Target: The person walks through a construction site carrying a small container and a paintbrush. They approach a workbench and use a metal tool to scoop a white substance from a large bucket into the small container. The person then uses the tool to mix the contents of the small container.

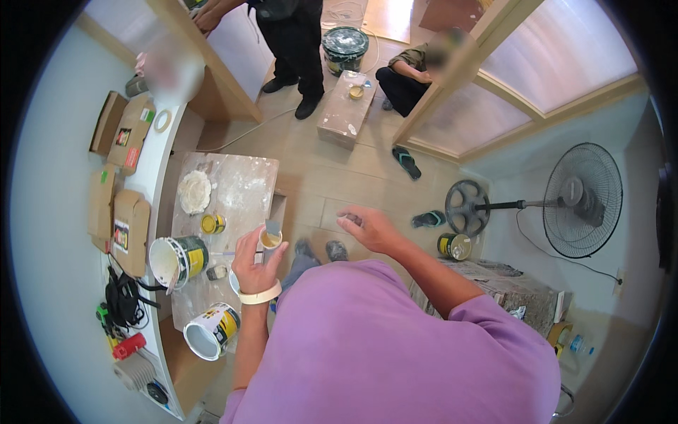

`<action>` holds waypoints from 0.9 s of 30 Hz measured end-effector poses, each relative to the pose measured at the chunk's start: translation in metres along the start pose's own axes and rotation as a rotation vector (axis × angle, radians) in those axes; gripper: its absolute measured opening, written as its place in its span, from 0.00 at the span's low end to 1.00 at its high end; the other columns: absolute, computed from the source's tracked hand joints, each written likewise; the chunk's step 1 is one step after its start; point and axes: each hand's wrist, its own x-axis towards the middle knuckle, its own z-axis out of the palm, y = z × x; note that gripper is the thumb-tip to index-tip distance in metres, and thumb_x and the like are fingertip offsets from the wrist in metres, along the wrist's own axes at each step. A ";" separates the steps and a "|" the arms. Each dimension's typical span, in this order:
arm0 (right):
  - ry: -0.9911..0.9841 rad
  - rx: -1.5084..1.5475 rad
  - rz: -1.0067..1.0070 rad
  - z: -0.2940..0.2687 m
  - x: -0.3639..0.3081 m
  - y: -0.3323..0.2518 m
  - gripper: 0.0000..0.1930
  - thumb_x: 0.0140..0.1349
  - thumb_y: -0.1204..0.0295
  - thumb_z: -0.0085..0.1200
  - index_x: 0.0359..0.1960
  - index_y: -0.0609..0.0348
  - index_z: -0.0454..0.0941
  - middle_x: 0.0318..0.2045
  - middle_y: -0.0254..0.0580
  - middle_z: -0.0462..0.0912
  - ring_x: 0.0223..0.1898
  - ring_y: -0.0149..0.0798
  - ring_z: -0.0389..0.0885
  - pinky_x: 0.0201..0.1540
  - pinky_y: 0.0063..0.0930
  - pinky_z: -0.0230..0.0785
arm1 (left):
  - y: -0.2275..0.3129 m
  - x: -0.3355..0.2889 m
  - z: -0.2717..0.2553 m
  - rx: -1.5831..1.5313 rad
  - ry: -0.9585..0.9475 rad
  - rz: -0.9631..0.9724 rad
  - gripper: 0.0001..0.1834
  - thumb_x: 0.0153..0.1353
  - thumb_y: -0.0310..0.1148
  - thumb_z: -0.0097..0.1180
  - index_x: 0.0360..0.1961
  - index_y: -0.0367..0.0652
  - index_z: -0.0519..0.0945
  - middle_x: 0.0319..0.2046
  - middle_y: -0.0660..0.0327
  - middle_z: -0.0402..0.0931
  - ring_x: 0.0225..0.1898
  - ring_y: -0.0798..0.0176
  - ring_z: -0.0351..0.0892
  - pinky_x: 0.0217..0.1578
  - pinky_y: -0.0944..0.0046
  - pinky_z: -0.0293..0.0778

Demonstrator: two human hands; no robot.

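Note:
My left hand (pixel 253 263) is wrapped round a small cup (pixel 270 241) of tan paste, with a grey scraper blade (pixel 272 227) standing at its far rim. A roll of cream masking tape (pixel 260 294) sits round my left wrist. To the right, my right hand (pixel 369 227) is raised over the floor with its fingers curled in. Something small and dark shows at its fingertips, too little of it to name. Left of my left hand, a small yellow tin (pixel 212 224) and a pale, paste-covered round piece (pixel 195 192) lie on a stained work surface (pixel 244 177).
White buckets (pixel 164 261) (pixel 205 340) stand on the left near a shelf (pixel 157 159) with cardboard boxes (pixel 131 219). Ahead are a low box (pixel 346 116), a lidded bucket (pixel 345 48), a standing person (pixel 289 42) and a crouching person (pixel 409 78). A fan (pixel 583 200) and sandals (pixel 407 164) are right.

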 end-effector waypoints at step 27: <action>0.549 0.039 0.479 -0.193 0.523 0.391 0.23 0.68 0.56 0.65 0.55 0.61 0.85 0.32 0.52 0.88 0.34 0.49 0.88 0.42 0.44 0.79 | -0.097 0.339 0.298 0.006 -0.377 0.000 0.29 0.51 0.37 0.83 0.53 0.38 0.86 0.48 0.50 0.87 0.51 0.43 0.85 0.55 0.47 0.79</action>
